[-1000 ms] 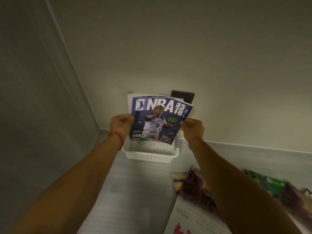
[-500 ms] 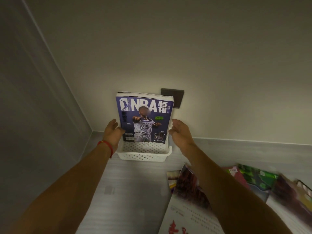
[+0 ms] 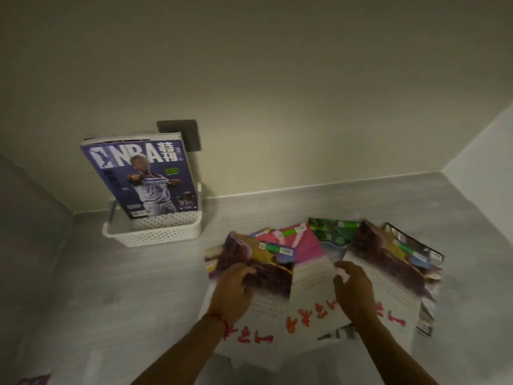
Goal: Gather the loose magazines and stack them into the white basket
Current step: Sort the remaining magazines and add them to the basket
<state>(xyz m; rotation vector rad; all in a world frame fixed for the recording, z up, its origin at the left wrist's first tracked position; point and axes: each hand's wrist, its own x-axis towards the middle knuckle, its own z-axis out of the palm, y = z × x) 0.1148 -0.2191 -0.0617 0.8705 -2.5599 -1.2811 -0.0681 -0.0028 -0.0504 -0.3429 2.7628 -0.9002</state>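
The white perforated basket (image 3: 155, 238) stands at the back left against the wall. A purple NBA magazine (image 3: 144, 176) stands upright in it, leaning back, with other magazines behind it. Several loose magazines (image 3: 308, 245) lie fanned out on the grey counter at the centre right. My left hand (image 3: 233, 290), with a red wristband, rests on the leftmost magazine with the brown landscape cover (image 3: 261, 265), fingers spread over its left edge. My right hand (image 3: 352, 287) hovers with curled, parted fingers over a magazine with a similar cover (image 3: 388, 262), holding nothing.
A dark wall plate (image 3: 183, 132) is on the wall behind the basket. The grey counter (image 3: 125, 287) meets walls at the left, back and right. A purple scrap shows at the lower left corner (image 3: 36, 380).
Both hands let go of the NBA magazine, which now stands in the basket, and came back down to the loose pile. The view swung right.
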